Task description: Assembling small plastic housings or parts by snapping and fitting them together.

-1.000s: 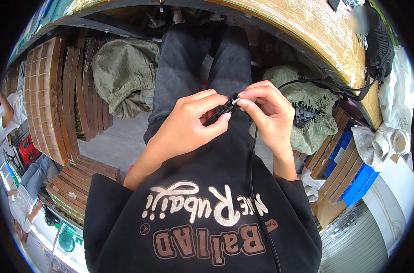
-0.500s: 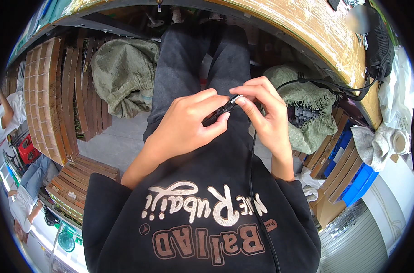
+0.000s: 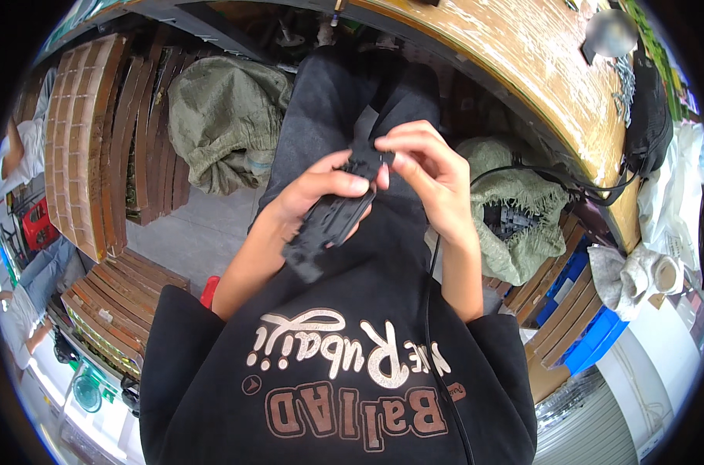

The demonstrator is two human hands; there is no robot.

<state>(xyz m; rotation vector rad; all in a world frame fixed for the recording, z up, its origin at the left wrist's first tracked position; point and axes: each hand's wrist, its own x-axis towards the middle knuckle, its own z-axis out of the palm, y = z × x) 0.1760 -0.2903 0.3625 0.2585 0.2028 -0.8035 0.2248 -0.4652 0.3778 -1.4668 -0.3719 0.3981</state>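
Observation:
A long black part with a ribbed, uneven surface, like a plastic moulding, [image 3: 333, 221] is held over my lap, smeared by motion. My left hand [image 3: 312, 192] is closed around its middle, thumb across the top. At the part's far end, the thumb and forefinger of my right hand [image 3: 439, 177] pinch its corner. Whether a smaller piece sits between those fingertips I cannot make out. A thin black cable [image 3: 427, 291] runs down my shirt, just below the right hand.
Ahead is a worn wooden workbench [image 3: 522, 46], with a black bag [image 3: 650, 116] at its right end. An open woven sack [image 3: 522, 252] of black parts stands at right, a closed sack [image 3: 224, 124] at left. Stacked brown trays [image 3: 81, 147] stand farther left; people work beyond.
The black part has turned in my left hand, so its long ribbed face now shows and one end points toward me. My right hand stays at its far end.

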